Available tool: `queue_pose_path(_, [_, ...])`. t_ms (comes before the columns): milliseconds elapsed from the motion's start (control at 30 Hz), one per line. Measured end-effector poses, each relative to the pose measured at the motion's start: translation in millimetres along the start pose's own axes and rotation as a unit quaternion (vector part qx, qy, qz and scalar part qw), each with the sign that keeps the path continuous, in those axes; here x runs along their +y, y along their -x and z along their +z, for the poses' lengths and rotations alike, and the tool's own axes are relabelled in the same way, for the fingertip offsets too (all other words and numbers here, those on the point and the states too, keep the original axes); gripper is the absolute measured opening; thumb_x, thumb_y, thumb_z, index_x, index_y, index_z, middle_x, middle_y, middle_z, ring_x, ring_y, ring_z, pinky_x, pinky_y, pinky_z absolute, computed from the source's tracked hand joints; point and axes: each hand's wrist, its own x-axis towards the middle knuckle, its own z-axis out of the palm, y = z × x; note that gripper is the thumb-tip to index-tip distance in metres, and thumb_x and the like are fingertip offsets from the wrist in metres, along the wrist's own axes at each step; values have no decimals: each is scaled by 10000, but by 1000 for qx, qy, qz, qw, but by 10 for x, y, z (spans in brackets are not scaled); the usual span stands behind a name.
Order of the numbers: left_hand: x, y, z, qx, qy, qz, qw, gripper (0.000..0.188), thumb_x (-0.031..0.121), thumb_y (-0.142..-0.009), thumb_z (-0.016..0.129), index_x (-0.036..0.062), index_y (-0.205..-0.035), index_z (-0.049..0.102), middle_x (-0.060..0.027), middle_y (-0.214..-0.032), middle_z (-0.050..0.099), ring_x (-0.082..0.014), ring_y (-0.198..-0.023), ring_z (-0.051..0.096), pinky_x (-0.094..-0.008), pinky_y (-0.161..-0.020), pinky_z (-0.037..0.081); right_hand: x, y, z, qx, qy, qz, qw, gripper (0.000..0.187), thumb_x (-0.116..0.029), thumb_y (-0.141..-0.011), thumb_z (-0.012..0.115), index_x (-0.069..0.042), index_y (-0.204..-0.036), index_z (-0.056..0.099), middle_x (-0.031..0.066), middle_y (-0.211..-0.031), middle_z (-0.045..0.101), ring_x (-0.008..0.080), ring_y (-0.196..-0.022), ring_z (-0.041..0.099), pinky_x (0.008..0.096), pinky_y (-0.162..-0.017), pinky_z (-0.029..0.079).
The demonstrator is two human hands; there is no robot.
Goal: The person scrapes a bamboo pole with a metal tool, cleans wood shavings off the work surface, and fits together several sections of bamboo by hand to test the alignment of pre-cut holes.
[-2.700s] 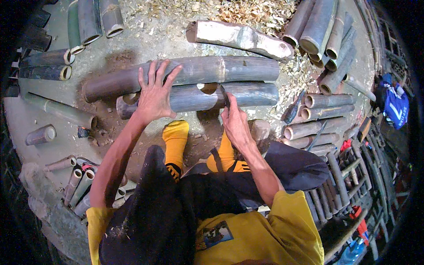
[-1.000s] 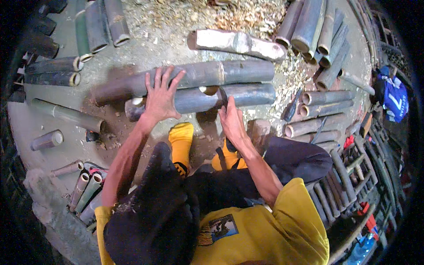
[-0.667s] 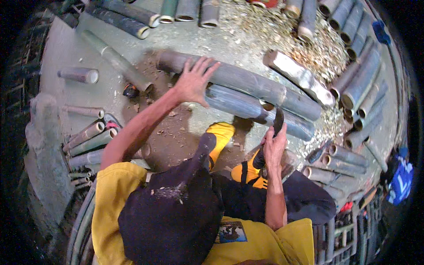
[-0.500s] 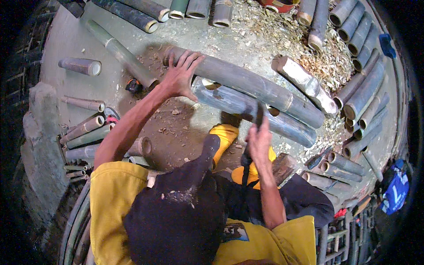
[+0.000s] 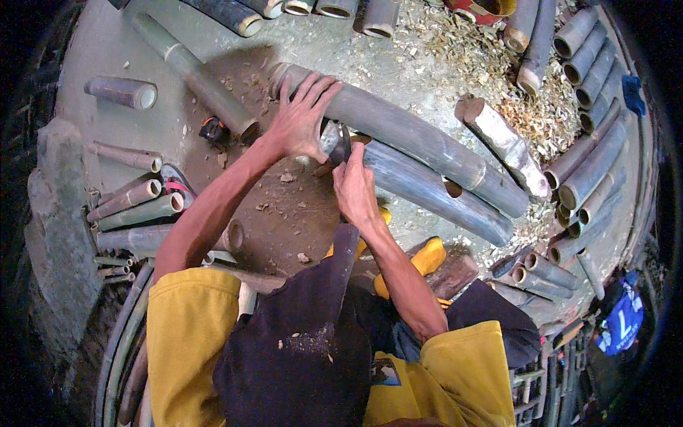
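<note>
Two thick grey-brown bamboo tubes lie side by side in front of me, slanting down to the right. My left hand (image 5: 304, 117) spreads its fingers over the left end of the farther bamboo tube (image 5: 413, 135), its thumb by the end of the nearer one. The nearer bamboo tube (image 5: 427, 181) has openings cut in its wall. A knife with a dark, broad blade (image 5: 342, 144) is in my right hand (image 5: 357, 188), which is closed; the handle is mostly hidden. The blade is at the nearer tube's left end, close to my left thumb.
A pale, hewn wood block (image 5: 501, 142) lies right of the tubes, beside scattered shavings (image 5: 544, 107). More bamboo tubes (image 5: 590, 85) line the right side and others (image 5: 131, 203) the left. A small black-and-orange object (image 5: 213, 132) sits near my left forearm. Yellow footwear (image 5: 427, 256) shows below the tubes.
My right hand has moved left along the nearer tube with the knife, from its middle to its left end. My left hand stays on the tubes; the view has shifted slightly.
</note>
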Motion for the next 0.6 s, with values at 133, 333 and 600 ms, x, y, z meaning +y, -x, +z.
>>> queue_pose_path(133, [6,-1,-17,1,10,-7,1000,1334,433,-238,818,118,-1393,229,-86,-1391,291,-310,-1330,199,-633,-1026,93,-40,-45,27,3,14,19,1000,294,-29,-835,453,10,-1073,285,282,-598,497,488,-618,529,495,-526,388])
queue_pose_path(333, [10,-3,-25,0,20,-8,1000,1309,408,-249,816,120,-1387,236,-87,-1385,293,-313,-1326,202,-636,-1028,88,-113,-62,9,12,17,21,1000,259,-27,-827,446,1,-1027,284,300,-614,509,515,-657,524,519,-546,380])
queue_pose_path(600, [16,-1,-41,-4,35,-9,999,1303,389,-249,818,123,-1384,236,-87,-1380,295,-322,-1324,198,-635,-1031,79,-146,-76,-27,7,22,21,1000,300,-37,-816,456,13,-1062,292,341,-656,522,534,-717,519,544,-579,379])
